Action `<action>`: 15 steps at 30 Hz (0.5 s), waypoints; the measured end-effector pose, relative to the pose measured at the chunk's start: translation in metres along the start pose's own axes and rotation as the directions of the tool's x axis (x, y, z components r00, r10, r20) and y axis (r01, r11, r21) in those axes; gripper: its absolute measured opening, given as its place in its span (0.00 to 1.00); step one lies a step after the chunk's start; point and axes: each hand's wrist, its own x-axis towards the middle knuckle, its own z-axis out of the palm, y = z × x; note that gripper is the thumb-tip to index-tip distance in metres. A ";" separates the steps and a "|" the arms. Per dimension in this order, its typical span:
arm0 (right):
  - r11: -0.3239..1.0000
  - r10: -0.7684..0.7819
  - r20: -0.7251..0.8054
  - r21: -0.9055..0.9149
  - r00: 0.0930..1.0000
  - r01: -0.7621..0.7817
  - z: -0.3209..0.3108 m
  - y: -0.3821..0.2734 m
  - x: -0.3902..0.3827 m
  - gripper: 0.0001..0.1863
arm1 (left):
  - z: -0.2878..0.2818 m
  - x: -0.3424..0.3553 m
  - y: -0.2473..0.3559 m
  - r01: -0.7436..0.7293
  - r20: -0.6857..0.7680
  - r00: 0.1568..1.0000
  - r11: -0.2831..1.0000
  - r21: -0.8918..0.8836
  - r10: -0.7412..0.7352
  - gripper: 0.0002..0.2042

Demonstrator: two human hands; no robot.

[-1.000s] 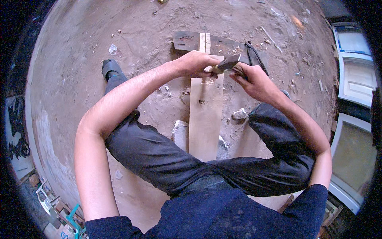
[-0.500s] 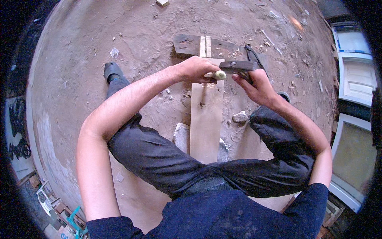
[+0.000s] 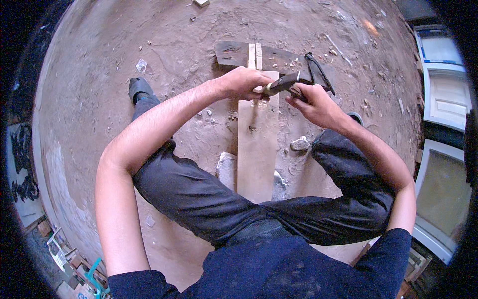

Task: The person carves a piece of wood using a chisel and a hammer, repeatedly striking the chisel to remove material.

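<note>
A pale wooden plank [image 3: 256, 159] lies lengthwise between my legs. Over its far part, my left hand [image 3: 244, 83] is closed round what looks like a chisel [image 3: 267, 90], its pale rounded handle end pointing right; the blade is hidden. My right hand [image 3: 318, 104] grips a hammer, whose dark head [image 3: 285, 83] is at the handle's end, seemingly touching it. Most of the hammer's handle is hidden by my fingers. Just nearer than my left hand, the plank shows a small cut mark and a dark hole.
Beyond the plank a dark thick board [image 3: 284, 62] lies crosswise, with pale wood strips [image 3: 255, 55] on it. A black thin-framed object [image 3: 319, 74] rests at its right end. Stones [image 3: 299, 144] flank the plank. White framed panels [image 3: 445, 94] stand at the right.
The hammer head has tilted and shifted slightly left and down onto the chisel handle's end. My right hand has moved a little left and down; my left hand has shifted only slightly.
</note>
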 end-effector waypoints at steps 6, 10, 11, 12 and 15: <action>0.996 0.061 -0.069 0.076 0.996 -0.056 -0.005 -0.005 -0.003 0.10 | -0.002 0.001 0.003 0.053 0.012 0.999 0.998 -0.036 -0.052 0.14; 0.991 0.036 0.004 0.130 0.999 -0.036 -0.003 0.006 0.004 0.13 | -0.004 -0.001 0.002 -0.015 0.004 1.000 1.000 0.015 0.015 0.15; 0.991 0.034 0.000 0.128 0.999 -0.033 -0.005 0.006 0.003 0.13 | -0.003 -0.001 0.001 -0.018 0.003 1.000 1.000 0.019 0.018 0.15; 0.993 0.076 0.005 0.090 0.997 -0.076 -0.007 0.006 0.002 0.12 | -0.003 0.000 0.003 0.008 0.001 1.000 1.000 0.022 -0.008 0.16; 0.989 0.117 -0.027 0.093 0.993 -0.114 -0.010 0.004 0.003 0.11 | -0.009 0.000 0.010 0.060 -0.022 0.998 0.998 0.011 -0.060 0.19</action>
